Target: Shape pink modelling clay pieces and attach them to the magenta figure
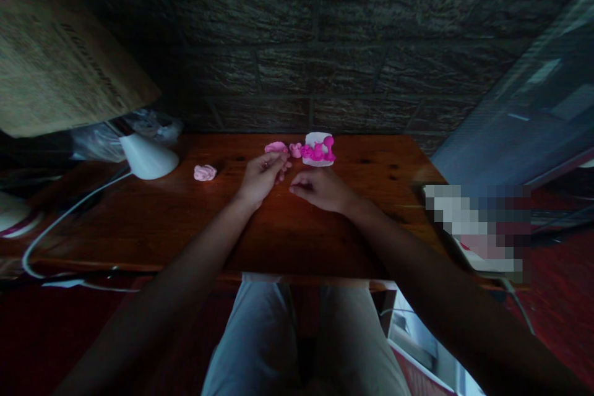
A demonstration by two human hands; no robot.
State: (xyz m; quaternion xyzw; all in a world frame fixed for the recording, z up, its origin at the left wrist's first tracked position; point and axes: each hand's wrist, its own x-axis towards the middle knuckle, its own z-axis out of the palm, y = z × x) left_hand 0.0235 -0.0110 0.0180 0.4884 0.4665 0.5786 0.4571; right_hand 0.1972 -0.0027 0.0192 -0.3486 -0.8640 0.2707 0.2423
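My left hand [263, 177] is over the wooden table with its thumb and fingers drawn together. Whatever they pinch is too small or hidden to name. Just behind those fingertips lies a flat pink clay-like piece [276, 146], partly covered by the hand. To the right, my right hand [323, 188] rests low with its fingers curled in, and I cannot make out anything in them. Beyond it a white slab [318, 135] carries bright magenta moulded shapes [318, 151]. Beside the slab is a small lumpy pink piece [296, 150].
A pale pink crumpled lump [205, 172] sits left on the wooden table [162, 223]. Behind it stand a white lamp base [147, 156] with a cord, a brown paper shade [69, 55] and clear plastic. A stone wall [288, 31] closes the back. A blurred-out object is at right.
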